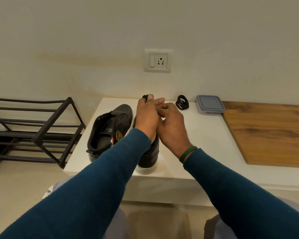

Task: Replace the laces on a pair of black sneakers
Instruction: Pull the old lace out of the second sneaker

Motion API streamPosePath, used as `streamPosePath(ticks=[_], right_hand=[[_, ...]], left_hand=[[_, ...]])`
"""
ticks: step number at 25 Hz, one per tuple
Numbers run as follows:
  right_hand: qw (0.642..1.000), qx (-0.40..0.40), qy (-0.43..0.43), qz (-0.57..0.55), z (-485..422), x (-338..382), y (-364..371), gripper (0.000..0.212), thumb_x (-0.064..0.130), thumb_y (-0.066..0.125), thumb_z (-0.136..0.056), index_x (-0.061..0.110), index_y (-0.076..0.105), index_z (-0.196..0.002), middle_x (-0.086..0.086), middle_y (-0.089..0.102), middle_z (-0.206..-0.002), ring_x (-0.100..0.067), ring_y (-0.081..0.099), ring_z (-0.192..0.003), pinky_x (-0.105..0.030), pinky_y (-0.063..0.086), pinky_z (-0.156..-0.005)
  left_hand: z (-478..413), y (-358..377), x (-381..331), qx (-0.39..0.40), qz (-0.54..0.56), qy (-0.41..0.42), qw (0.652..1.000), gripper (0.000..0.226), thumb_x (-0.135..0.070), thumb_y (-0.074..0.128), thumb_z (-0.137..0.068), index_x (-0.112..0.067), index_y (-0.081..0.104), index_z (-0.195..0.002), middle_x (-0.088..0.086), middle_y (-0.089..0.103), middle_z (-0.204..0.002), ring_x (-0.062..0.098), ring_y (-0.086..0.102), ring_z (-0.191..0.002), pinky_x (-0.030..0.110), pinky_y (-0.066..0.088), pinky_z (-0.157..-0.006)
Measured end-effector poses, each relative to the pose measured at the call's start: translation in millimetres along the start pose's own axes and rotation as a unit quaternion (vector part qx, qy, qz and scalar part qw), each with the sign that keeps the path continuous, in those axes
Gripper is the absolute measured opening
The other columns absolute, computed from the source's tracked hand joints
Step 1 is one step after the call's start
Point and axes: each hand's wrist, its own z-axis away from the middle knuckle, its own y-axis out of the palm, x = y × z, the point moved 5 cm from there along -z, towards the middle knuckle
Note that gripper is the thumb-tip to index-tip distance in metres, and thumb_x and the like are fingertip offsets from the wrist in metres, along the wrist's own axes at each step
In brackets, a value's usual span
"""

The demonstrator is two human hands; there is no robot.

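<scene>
On the white table (205,135), taking the wall as twelve o'clock: two black sneakers side by side, long axes running roughly six to twelve, heels toward six. At nine o'clock of the hands, the left sneaker (109,131), tipped open toward the camera, eyelets bare, no lace threaded. Directly beneath the hands, the right sneaker (148,159), only heel and pale sole showing at their six o'clock; eyelets hidden, so laced or not, impossible to tell. Poised above that shoe's toe end, the left hand (146,116), thumb and fingertips pinching a small black bundle (144,97) at its twelve o'clock; probably lace, though too dark and small to be sure. Pressed against it from three o'clock, the right hand (171,125), fingers curled inward, touching the left; whether gripping anything, cannot tell, palm side hidden. Lying loose at two o'clock of the hands, near but apart, a coiled black lace (182,102), with a grey-lidded container (210,105) just beside it at three o'clock. Judged step: freeing or finding a lace end before threading. Deciding relation: bundle held out past the toe, eyelet rows lying back toward six o'clock under the wrists, hence a likely need to bring the lace end down and back along the shoe's long axis. For the spare coil, right hand nearer; for the bare sneaker, left hand nearer. Possible snag: lace tangling while bunched in the pinch.
</scene>
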Motion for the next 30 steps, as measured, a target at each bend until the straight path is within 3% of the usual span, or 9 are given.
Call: streamPosePath(ticks=[4, 9, 13, 15, 17, 21, 24, 27, 30], right_hand=[[0.999, -0.002, 0.036, 0.005, -7, -9, -14, 0.024, 0.018, 0.063, -0.096, 0.018, 0.075, -0.116, 0.007, 0.064, -0.088, -0.006, 0.057, -0.083, -0.014, 0.045, -0.080], [0.997, 0.002, 0.054, -0.063, -12, -13, -21, 0.018, 0.010, 0.068, -0.091, 0.018, 0.079, -0.103, 0.012, 0.070, -0.081, -0.006, 0.067, -0.079, -0.009, 0.048, -0.073], [0.974, -0.055, 0.147, -0.161, -19, -40, -34, 0.015, 0.008, 0.070, -0.088, 0.019, 0.079, -0.093, 0.010, 0.072, -0.080, -0.008, 0.069, -0.076, -0.016, 0.056, -0.069], [0.942, -0.098, 0.228, -0.226, -23, -67, -41, 0.014, 0.008, 0.071, -0.089, 0.020, 0.076, -0.087, 0.002, 0.073, -0.082, -0.015, 0.070, -0.076, -0.020, 0.058, -0.066], [0.902, -0.110, 0.313, -0.275, -25, -92, -37, 0.011, 0.005, 0.072, -0.088, 0.015, 0.073, -0.084, -0.007, 0.073, -0.087, -0.020, 0.070, -0.079, -0.019, 0.057, -0.061], [0.890, -0.085, 0.369, -0.253, -42, -119, -5, 0.012, 0.003, 0.074, -0.086, 0.012, 0.071, -0.079, -0.012, 0.072, -0.089, -0.019, 0.069, -0.074, -0.020, 0.057, -0.060], [0.868, -0.095, 0.386, -0.297, -82, -128, 15, 0.005, 0.003, 0.073, -0.085, 0.004, 0.073, -0.089, -0.010, 0.071, -0.084, -0.017, 0.068, -0.070, -0.025, 0.059, -0.066], [0.826, -0.116, 0.403, -0.377, -123, -144, 38, 0.009, 0.002, 0.073, -0.085, -0.002, 0.070, -0.093, -0.014, 0.068, -0.082, -0.020, 0.063, -0.068, -0.029, 0.059, -0.065], [0.856, -0.117, 0.450, -0.224, -133, -171, 62, 0.044, 0.004, 0.072, -0.087, -0.002, 0.058, -0.128, -0.018, 0.069, -0.108, -0.026, 0.066, -0.089, -0.038, 0.058, -0.088]], left_hand=[[2, 1, 7, 0.029, 0.021, -0.042, 0.998, 0.026, -0.029, 0.040, -0.108, -0.011, 0.053, -0.121, 0.013, 0.072, -0.115, 0.027, 0.067, -0.113, 0.038, 0.054, -0.096], [0, 3, -1, 0.084, -0.010, -0.069, 0.994, 0.033, -0.023, 0.039, -0.109, -0.004, 0.059, -0.125, 0.017, 0.068, -0.122, 0.023, 0.069, -0.102, 0.032, 0.055, -0.087], [-1, 8, -8, 0.155, -0.053, -0.093, 0.982, 0.028, -0.011, 0.044, -0.106, 0.007, 0.055, -0.125, 0.024, 0.063, -0.121, 0.027, 0.065, -0.108, 0.036, 0.053, -0.098], [-2, 6, -12, 0.201, -0.106, -0.105, 0.968, 0.030, -0.015, 0.052, -0.103, 0.007, 0.058, -0.124, 0.023, 0.068, -0.119, 0.029, 0.068, -0.112, 0.038, 0.054, -0.100], [-6, 0, -16, 0.206, -0.228, -0.064, 0.949, 0.026, -0.019, 0.052, -0.103, -0.001, 0.066, -0.116, 0.017, 0.075, -0.105, 0.028, 0.073, -0.101, 0.037, 0.059, -0.090], [-21, -13, -24, 0.136, -0.445, 0.110, 0.878, 0.026, -0.020, 0.046, -0.104, -0.014, 0.072, -0.105, 0.000, 0.076, -0.085, 0.014, 0.073, -0.083, 0.030, 0.060, -0.080], [-26, -17, -21, 0.157, -0.484, 0.153, 0.847, 0.025, -0.026, 0.046, -0.104, -0.022, 0.072, -0.105, -0.009, 0.074, -0.080, 0.001, 0.069, -0.076, 0.021, 0.056, -0.075], [-32, -19, -16, 0.177, -0.511, 0.155, 0.827, 0.025, -0.028, 0.046, -0.104, -0.025, 0.071, -0.105, -0.012, 0.072, -0.079, 0.002, 0.068, -0.078, 0.026, 0.058, -0.079], [-38, -19, -15, 0.177, -0.512, 0.154, 0.826, 0.025, -0.028, 0.046, -0.104, -0.025, 0.071, -0.107, -0.012, 0.072, -0.079, 0.005, 0.068, -0.078, 0.030, 0.058, -0.082]])
